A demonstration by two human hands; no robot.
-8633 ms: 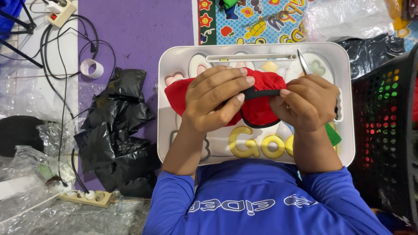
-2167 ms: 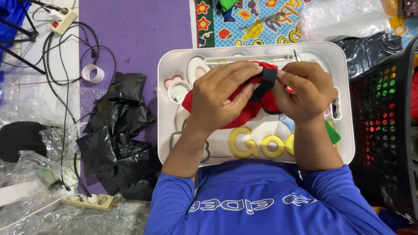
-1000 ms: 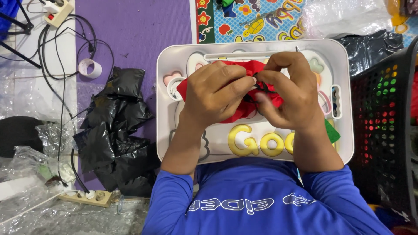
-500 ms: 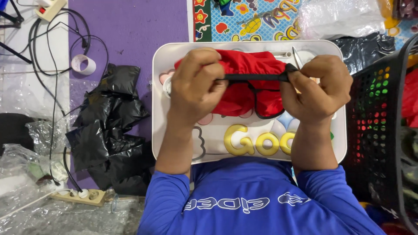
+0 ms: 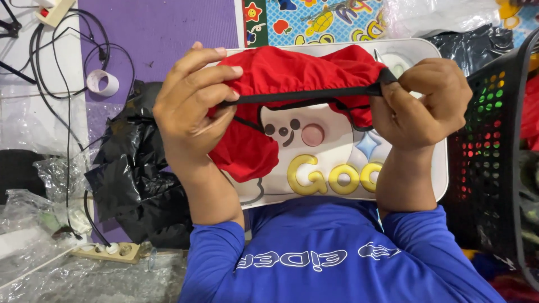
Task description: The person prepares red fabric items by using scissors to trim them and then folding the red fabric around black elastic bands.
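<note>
a purple foam floor mat point(image 5: 163, 28) lies beside a colourful cartoon-printed play mat point(image 5: 320, 19); crumpled black plastic bags point(image 5: 132, 179), tangled black cables point(image 5: 62, 73) and a black perforated plastic basket point(image 5: 494, 163) surround it.

Garment point(image 5: 281, 84) hangs stretched between left hand point(image 5: 191, 112) and right hand point(image 5: 421, 104), above the tray point(image 5: 393, 185). Crumpled bags point(image 5: 135, 174) lie off the tray's left edge, a basket point(image 5: 494, 163) off its right, perhaps touching.

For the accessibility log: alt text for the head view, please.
Left hand and right hand stretch the black band of a red fabric piece taut above a white tray with cartoon art. Crumpled black plastic bags lie to the left, a black perforated basket to the right.
</note>
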